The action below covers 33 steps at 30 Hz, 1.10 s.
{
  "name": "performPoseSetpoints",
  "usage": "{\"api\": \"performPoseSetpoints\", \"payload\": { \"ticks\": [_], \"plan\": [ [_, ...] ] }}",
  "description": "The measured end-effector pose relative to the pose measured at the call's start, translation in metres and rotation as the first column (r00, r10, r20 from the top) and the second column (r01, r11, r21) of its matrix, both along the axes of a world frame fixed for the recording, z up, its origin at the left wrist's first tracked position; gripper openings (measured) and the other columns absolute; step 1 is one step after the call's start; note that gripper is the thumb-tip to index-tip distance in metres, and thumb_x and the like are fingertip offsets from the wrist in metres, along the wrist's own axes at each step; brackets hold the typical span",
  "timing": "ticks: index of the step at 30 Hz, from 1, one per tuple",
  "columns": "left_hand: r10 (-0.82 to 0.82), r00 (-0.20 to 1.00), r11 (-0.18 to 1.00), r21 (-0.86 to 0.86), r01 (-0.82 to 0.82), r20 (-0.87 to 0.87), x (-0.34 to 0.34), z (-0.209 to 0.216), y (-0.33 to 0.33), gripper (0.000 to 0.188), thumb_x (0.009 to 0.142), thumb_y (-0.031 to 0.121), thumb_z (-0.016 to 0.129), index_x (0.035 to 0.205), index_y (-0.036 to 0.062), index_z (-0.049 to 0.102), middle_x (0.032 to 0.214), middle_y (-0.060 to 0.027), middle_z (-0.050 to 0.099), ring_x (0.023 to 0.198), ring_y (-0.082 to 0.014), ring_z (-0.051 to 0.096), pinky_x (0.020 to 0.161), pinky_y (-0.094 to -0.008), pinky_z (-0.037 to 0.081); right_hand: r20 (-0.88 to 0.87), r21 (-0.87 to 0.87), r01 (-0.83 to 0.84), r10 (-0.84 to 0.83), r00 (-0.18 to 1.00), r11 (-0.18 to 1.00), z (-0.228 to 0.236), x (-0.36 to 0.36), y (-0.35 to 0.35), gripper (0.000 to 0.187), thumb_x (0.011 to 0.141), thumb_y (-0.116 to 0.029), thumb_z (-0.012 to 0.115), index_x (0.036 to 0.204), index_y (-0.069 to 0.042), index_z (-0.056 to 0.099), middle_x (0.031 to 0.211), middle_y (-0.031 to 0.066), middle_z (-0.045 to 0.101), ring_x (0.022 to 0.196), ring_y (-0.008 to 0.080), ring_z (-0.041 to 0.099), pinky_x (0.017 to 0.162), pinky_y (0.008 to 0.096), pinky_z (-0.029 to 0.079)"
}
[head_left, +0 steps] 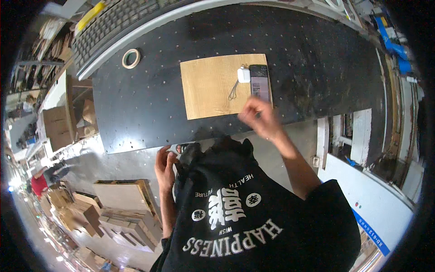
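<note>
My right hand (259, 117) is over the near edge of a light wood-grain board (206, 86), beside the lower end of a smartphone (258, 81). Its fingers are curled in and somewhat blurred, and I cannot make out whether anything is between them. The phone lies on the board's right side with its screen lit. Next to it rest a white charger plug (244, 75) and a thin grey loop of cord (233, 90). Low at the table's front edge, my left hand (165, 164) has its fingers bent and apart, with no object visible in it.
The board lies on a black table (140, 104) dotted with small holes. A roll of tape (131, 59) sits at the far left, near a keyboard (118, 27). Cardboard boxes (129, 226) are stacked on the floor at the left. A white panel (362, 190) stands at the right.
</note>
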State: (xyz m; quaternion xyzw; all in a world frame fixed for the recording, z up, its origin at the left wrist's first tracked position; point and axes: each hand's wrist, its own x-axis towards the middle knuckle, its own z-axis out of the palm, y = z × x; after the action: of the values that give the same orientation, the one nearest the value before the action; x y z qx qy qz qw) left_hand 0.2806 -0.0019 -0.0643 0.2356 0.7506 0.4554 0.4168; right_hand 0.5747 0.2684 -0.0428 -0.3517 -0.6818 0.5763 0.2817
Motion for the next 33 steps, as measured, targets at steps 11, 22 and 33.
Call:
{"api": "performPoseSetpoints", "payload": {
  "ticks": [11,22,33],
  "plan": [
    [-0.393,0.885,0.781,0.599,0.178,0.250,-0.096,0.090,-0.047,0.099,0.072,0.031,0.102,0.155,0.0028,0.058,0.135,-0.0105,0.068,0.129,-0.0251,0.063,0.109,-0.0429,0.049,-0.223,0.293,-0.846,0.892,0.393,0.446,0.106,-0.229,-0.144,0.059,0.087,-0.040,0.090,0.063,-0.010,0.045,0.073,0.0043,0.053,0.076,0.0273,0.057,0.069,0.0416,0.044],
    [0.087,0.971,0.818,0.573,0.057,-0.222,-0.204,0.132,-0.225,0.069,0.077,0.030,0.098,0.137,0.0066,0.073,0.108,-0.0056,0.074,0.098,-0.0187,0.069,0.086,-0.0362,0.055,0.402,0.717,-0.651,0.911,0.093,-0.250,0.159,-0.405,-0.257,0.049,0.087,-0.058,0.078,0.073,-0.014,0.060,0.093,-0.0002,0.061,0.091,0.0201,0.062,0.078,0.0373,0.049],
    [0.278,0.957,0.748,0.605,-0.271,0.086,-0.277,0.156,-0.334,0.046,0.099,0.023,0.076,0.136,-0.0028,0.068,0.126,-0.0154,0.068,0.111,-0.0234,0.069,0.100,-0.0386,0.056,0.614,0.745,-0.311,0.789,-0.028,-0.590,0.162,-0.553,-0.354,0.033,0.081,-0.047,0.076,0.074,-0.016,0.070,0.093,-0.0031,0.066,0.102,0.0140,0.059,0.093,0.0304,0.045]
  ]
}}
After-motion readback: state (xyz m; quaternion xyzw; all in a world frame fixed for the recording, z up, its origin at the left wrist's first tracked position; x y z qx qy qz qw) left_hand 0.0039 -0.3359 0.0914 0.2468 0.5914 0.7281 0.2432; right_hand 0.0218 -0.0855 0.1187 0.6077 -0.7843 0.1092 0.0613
